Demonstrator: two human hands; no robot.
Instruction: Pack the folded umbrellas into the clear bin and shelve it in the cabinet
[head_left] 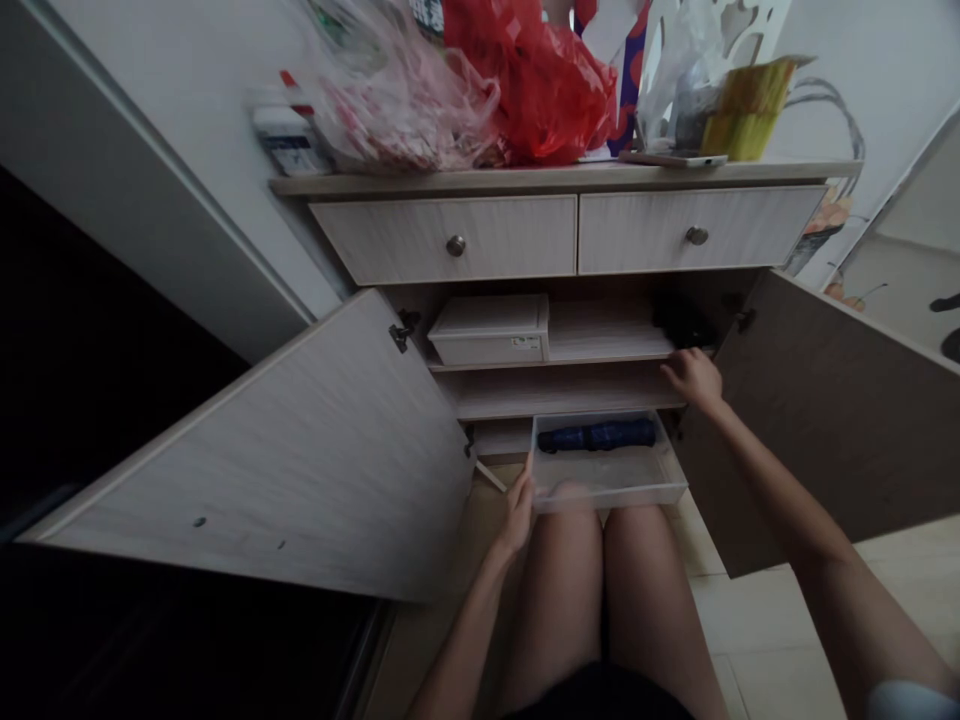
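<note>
A clear plastic bin rests over my knees, and inside it lies a folded dark blue umbrella along the far side. My left hand grips the bin's left wall. At the front of the upper shelf, on the right, my right hand is loosely curved with the thumb apart, and nothing shows in it. Just beyond its fingers sits a black object, too dark to make out. On that shelf's left side stands a white drawer box.
Both cabinet doors, left and right, are swung wide on either side of me. Two closed drawers run above the shelves. The cabinet top carries a red plastic bag, a clear bag and a white bottle.
</note>
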